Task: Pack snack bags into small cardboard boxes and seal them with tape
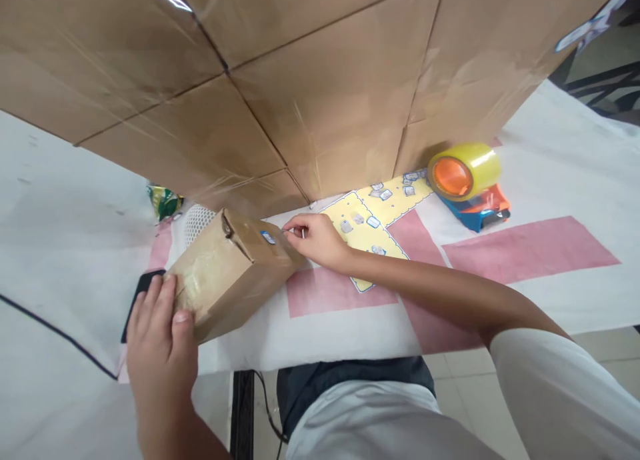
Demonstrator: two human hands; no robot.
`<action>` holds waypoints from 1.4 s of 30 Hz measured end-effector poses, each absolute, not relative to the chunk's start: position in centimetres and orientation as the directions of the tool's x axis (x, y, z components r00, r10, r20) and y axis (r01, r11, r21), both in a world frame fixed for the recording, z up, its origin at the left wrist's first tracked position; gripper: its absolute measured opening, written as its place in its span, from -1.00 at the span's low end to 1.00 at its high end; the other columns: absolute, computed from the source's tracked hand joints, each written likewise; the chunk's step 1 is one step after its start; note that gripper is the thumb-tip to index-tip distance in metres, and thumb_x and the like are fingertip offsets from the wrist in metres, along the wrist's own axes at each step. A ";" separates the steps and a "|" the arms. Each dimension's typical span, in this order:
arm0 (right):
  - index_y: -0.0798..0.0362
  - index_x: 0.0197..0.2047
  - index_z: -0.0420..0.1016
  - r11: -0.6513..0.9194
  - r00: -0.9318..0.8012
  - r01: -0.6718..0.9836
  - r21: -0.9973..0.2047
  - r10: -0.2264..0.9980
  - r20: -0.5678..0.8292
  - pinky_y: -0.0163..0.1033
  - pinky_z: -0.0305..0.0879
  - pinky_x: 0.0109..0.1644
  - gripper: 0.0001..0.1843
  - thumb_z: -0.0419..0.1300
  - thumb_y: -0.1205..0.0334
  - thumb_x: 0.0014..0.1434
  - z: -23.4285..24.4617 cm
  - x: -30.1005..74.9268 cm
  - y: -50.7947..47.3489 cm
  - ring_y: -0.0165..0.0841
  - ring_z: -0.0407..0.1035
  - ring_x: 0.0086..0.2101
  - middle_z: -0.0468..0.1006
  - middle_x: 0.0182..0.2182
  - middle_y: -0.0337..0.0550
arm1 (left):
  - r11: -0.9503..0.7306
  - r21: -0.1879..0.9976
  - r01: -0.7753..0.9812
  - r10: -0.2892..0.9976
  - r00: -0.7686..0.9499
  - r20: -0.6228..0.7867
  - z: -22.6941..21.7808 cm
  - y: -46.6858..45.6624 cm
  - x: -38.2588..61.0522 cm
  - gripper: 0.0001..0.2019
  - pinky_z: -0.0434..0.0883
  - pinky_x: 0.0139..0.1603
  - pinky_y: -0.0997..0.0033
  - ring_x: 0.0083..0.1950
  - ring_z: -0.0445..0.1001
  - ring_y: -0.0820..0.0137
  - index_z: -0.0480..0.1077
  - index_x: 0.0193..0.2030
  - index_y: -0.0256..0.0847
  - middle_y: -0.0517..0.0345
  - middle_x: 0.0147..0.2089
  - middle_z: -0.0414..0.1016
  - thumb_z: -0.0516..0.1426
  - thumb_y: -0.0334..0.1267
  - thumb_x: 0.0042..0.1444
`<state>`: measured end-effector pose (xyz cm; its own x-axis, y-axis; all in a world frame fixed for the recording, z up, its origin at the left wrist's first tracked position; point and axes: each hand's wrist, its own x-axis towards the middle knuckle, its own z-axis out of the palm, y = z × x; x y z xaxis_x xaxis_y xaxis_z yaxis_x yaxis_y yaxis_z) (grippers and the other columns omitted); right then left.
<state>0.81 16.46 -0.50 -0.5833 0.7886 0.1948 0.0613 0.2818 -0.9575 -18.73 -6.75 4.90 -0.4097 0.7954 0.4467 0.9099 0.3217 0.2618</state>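
Note:
A small brown cardboard box (227, 273) sits tilted across the table, its upper end carrying a small blue-and-white sticker (268, 237). My left hand (163, 327) grips its near left end, fingers along the edge and thumb on the lower side. At the box's right end, my right hand (317, 240) is closed in a pinch beside the sticker; whatever lies between the fingertips is too small to make out. Under and beyond that hand lie yellow sheets (367, 223) with small pictures on them.
Stacked large cardboard boxes (320, 100) wall off the back. A yellow tape roll (477, 170) in a blue-and-orange dispenser (473, 213) stands at right. A green packet (164, 201), a white perforated object (197, 221) and a black phone-like object (135, 303) lie left on the pink-and-white tablecloth (530, 250).

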 end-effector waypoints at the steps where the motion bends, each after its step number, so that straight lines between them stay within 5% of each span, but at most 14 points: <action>1: 0.10 -0.22 0.69 0.298 -0.585 0.056 -0.953 0.783 0.210 -0.31 0.24 -0.24 -0.83 0.24 0.37 0.19 -0.4 0.9 16.3 -0.44 0.38 -0.39 0.59 -0.41 -0.23 | 0.313 0.254 0.915 0.800 -0.398 0.448 4.9 -6.7 -18.7 -0.44 0.07 0.58 -0.16 0.54 0.17 0.06 0.18 0.51 0.01 0.10 0.53 0.21 -0.07 -0.06 0.41; 35: 0.09 -0.23 0.73 0.268 -0.520 0.010 -0.963 0.824 0.224 -0.29 0.29 -0.24 -0.81 0.24 0.39 0.21 -1.3 1.4 14.3 -0.44 0.39 -0.41 0.65 -0.36 -0.17 | 0.286 0.199 0.937 0.781 -0.348 0.518 4.7 -5.4 -17.0 -0.48 0.15 0.54 -0.17 0.50 0.26 0.03 0.31 0.44 0.01 0.01 0.45 0.35 0.08 -0.05 0.38; 42: 0.13 -0.09 0.73 0.094 -0.680 -0.053 -0.994 0.726 0.105 -0.31 0.23 -0.34 -0.69 0.20 0.39 0.16 -1.6 1.8 14.9 -0.45 0.32 -0.46 0.57 -0.48 -0.27 | 0.261 0.191 0.946 0.777 -0.324 0.539 4.6 -5.2 -17.2 -0.49 0.16 0.53 -0.14 0.48 0.30 0.07 0.31 0.44 0.07 0.08 0.44 0.36 0.08 -0.08 0.38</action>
<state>1.76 14.95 -1.61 -0.6799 0.7257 0.1051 -0.0533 0.0941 -0.9941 -17.23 -5.20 4.55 -0.3236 0.7775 0.5392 0.9461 0.2612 0.1913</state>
